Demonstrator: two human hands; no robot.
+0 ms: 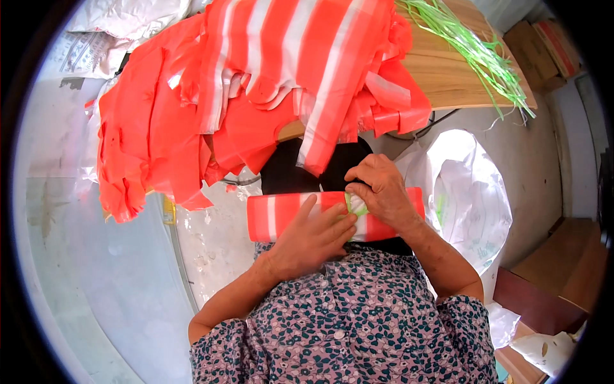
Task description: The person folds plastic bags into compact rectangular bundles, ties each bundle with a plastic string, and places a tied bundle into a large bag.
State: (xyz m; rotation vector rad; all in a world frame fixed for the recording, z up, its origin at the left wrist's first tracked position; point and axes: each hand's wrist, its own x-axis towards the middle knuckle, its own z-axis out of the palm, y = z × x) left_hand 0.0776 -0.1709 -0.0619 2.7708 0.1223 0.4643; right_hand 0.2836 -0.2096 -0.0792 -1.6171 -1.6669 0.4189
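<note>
Across my lap lies a rolled bundle of red-and-white striped plastic bags (258, 217). A green plastic strip (354, 203) passes around its middle. My left hand (313, 235) rests on the bundle with fingers stretched out, close to the strip. It looks slightly blurred. Bent over the strip, my right hand (380, 189) has its thumb and fingers closed on it at the far side of the bundle. The fingertips partly hide the strip's end.
A wooden table (441, 77) ahead bears a heap of red and striped plastic bags (268, 57). Green strips (470, 51) trail over its right edge. A white plastic sack (470, 205) stands at my right, with cardboard boxes (537, 54) farther off. White packages (121, 29) lie far left.
</note>
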